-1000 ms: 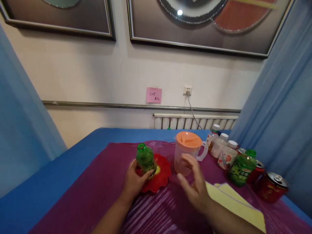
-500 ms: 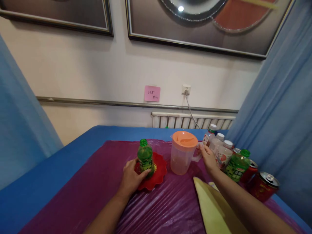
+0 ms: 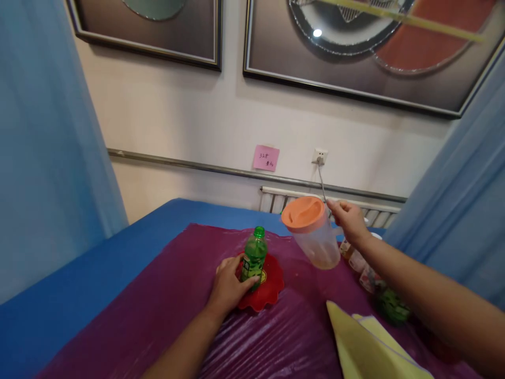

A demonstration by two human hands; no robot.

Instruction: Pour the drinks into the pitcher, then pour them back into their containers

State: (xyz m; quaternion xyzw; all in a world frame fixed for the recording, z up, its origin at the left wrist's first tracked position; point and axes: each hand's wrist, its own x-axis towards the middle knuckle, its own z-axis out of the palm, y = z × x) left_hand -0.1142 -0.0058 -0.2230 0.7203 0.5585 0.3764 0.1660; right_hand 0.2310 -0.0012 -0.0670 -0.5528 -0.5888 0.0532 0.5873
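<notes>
A green plastic bottle (image 3: 254, 258) without a cap stands on a red scalloped plate (image 3: 272, 287). My left hand (image 3: 232, 281) is closed round its lower part, thumb in front. To the right, a clear plastic pitcher (image 3: 317, 245) with an orange lid (image 3: 303, 211) hangs above the purple sheet, tilted so that its lid leans left toward the bottle. A little pale liquid shows at its bottom. My right hand (image 3: 349, 221) grips the pitcher's handle, which is mostly hidden by the fingers.
Several bottles, one a green bottle (image 3: 392, 305), stand at the right, partly behind my right arm. A folded yellow cloth (image 3: 366, 342) lies at the front right on the purple plastic sheet (image 3: 165, 295). Blue curtains (image 3: 47, 131) hang at both sides; a radiator (image 3: 272, 200) is behind the table.
My right hand has lifted the pitcher off the sheet and tipped it left. My left hand still holds the bottle on the plate. The camera view has shifted.
</notes>
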